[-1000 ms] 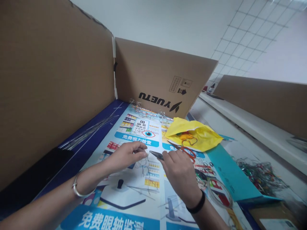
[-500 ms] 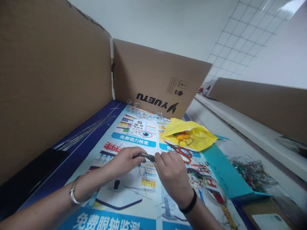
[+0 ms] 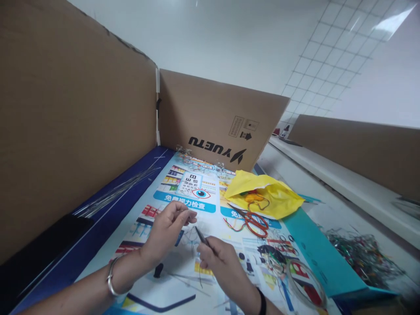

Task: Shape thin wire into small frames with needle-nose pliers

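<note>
My right hand [image 3: 218, 258] is closed around a slim dark tool [image 3: 201, 236] with a narrow pointed tip; its exact kind is hard to make out. The tip points up and to the left, just short of my left hand [image 3: 172, 225]. That left hand is held in a pinch, thumb against fingers, and whatever lies in it is too small or hidden to name. Both hands are above a printed poster [image 3: 210, 203]. Thin bits of wire lie on the poster below them. Past my right hand, scissors [image 3: 257, 225] with orange-red handles rest against a yellow bag [image 3: 286, 201].
Cardboard panels [image 3: 203, 100] stand along the back and the left [image 3: 82, 100]. A bundle of long thin wires [image 3: 120, 188] lies at left. At right are a wire coil [image 3: 323, 291], a turquoise flap [image 3: 315, 253] and a tangled heap of wire scraps [image 3: 364, 258].
My hands have come apart: the right has drawn the tool down and back from the left. The left fingers have lifted slightly, and the camera view has shifted.
</note>
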Motion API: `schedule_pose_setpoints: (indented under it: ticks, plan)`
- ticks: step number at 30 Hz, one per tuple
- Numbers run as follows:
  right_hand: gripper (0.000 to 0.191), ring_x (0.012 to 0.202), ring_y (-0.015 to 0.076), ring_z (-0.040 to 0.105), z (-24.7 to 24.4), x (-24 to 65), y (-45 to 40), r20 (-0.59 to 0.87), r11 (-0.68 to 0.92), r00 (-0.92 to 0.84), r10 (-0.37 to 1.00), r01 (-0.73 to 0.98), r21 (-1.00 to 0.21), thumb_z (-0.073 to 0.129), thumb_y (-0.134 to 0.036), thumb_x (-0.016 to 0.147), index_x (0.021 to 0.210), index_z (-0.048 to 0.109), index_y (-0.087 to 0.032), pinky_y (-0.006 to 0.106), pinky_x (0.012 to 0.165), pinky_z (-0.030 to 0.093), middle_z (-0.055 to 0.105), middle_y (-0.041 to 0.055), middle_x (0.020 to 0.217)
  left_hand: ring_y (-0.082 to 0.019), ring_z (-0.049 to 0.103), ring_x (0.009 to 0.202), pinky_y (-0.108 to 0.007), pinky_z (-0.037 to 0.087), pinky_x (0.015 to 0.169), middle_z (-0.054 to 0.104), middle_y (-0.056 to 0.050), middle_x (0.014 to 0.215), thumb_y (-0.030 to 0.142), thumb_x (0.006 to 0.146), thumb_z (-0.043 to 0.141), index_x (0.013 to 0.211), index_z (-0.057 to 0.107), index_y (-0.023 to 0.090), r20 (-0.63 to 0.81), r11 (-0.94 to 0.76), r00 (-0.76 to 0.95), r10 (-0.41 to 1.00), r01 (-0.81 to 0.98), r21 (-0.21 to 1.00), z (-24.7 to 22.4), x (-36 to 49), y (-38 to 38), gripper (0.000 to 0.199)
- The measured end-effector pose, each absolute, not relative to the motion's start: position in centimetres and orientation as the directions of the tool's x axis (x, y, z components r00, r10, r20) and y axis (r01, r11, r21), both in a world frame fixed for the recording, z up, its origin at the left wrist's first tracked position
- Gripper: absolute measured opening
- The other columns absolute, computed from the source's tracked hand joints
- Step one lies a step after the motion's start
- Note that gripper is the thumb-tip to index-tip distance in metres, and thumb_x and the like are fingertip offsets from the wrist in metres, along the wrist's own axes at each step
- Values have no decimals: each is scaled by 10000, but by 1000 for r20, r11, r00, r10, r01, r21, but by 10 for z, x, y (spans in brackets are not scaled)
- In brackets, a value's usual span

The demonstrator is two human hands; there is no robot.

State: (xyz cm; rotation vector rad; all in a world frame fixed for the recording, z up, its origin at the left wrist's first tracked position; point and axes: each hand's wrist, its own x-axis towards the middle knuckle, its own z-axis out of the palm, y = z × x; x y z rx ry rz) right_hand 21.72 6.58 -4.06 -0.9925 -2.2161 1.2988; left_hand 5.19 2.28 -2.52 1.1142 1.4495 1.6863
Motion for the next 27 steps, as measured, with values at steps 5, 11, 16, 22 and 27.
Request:
schedule_pose_setpoints:
  ticks: [5,11,16,22,27]
  plan:
    - [376,593,119,530,-48,216,65,-22,300,-680,733,352,-886,431,-467,857,625,471,-173,214,553,378,555,-1,592,-170,657,822,-311,498,752,688,-29,854,330,845,498,823,453,194,193,-201,-418,888,26,979,-34,61,19,145]
    - [420,542,114,535,-52,215,67,-64,182,-684,726,281,-942,440,-548,823,654,491,-167,212,521,414,544,0,566,-176,652,851,-321,494,767,685,-32,872,333,852,485,826,432,203,183,-188,-402,897,29,982,-42,64,20,142]
    - [468,450,102,508,-50,212,69,-156,53,-655,739,287,-957,485,-606,754,664,530,-149,210,452,394,506,-16,526,-180,646,864,-318,488,766,679,-40,872,340,858,471,819,443,200,203,-185,-377,904,84,979,-42,64,18,147]
    - [473,484,106,544,-34,208,76,-214,-126,-701,681,176,-976,523,-599,733,724,550,-127,211,485,400,552,4,548,-171,643,855,-313,476,775,675,-28,867,355,859,468,842,459,204,268,-219,-408,873,165,962,-32,53,34,153]
    - [491,498,112,552,-31,192,88,-183,-124,-721,668,135,-983,553,-612,704,723,549,-122,217,491,396,544,2,551,-184,639,847,-311,478,756,663,-23,824,368,829,510,787,474,197,301,-229,-410,861,216,949,-28,43,56,180]
